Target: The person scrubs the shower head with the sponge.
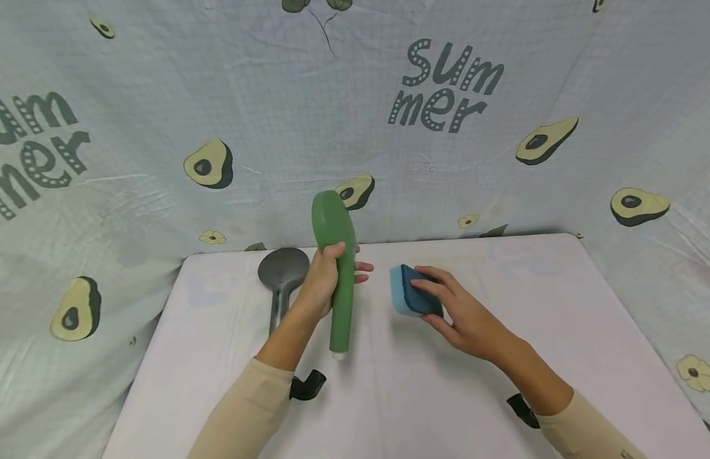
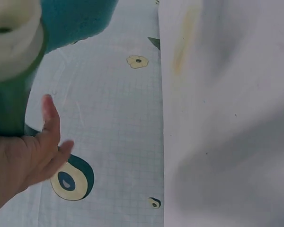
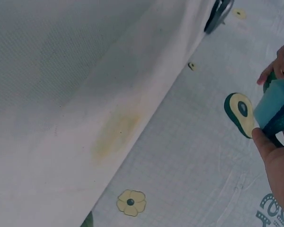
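In the head view my left hand (image 1: 320, 280) grips a green shower head (image 1: 344, 287) by its handle, thumb across the front, some fingers sticking out beyond it. The shower head is held upright above the table, rounded head up and white hollow end (image 2: 14, 42) down. To its right, my right hand (image 1: 455, 312) pinches a two-tone blue sponge (image 1: 420, 293) between thumb and fingers, light blue side facing left. The sponge and shower head are apart. Behind the left forearm lies a dark grey round-headed utensil (image 1: 283, 271), its handle partly hidden.
The white table (image 1: 424, 408) ends at a hanging cloth (image 1: 275, 127) printed with avocados and flowers. A yellowish stain (image 3: 117, 132) marks the tabletop near its edge. Black wrist-camera mounts (image 1: 309, 385) jut from both wrists.
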